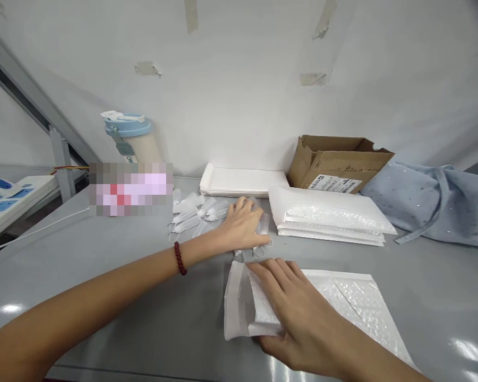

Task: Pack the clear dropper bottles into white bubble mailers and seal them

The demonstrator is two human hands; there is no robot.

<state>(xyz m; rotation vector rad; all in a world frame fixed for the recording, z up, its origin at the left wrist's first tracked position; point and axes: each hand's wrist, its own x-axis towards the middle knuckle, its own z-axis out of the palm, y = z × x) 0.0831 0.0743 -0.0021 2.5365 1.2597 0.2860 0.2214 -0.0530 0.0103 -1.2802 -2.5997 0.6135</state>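
Observation:
My left hand [242,225], with a dark red bead bracelet [179,258] at the wrist, lies over a pile of small clear tubes with thin string loops [189,215]. Its fingers arch down among the tubes and its thumb stands apart to the right; the fingertips are partly hidden. Nearer to me, my right hand [292,313] grips a white bubble mailer [360,300] close to its mouth. Fingers lie on top and the thumb is underneath. The mailer's mouth gapes toward the left, with its flap [236,302] folded out.
Stacked bubble mailers [330,212] lie right of the tubes, and more flat white mailers [242,180] lie by the wall. An opened cardboard box [338,162] stands behind, beside blue-grey cloth [430,201]. Leftward are a blue-lidded tumbler [133,138], a blurred-out patch and a power strip [18,199].

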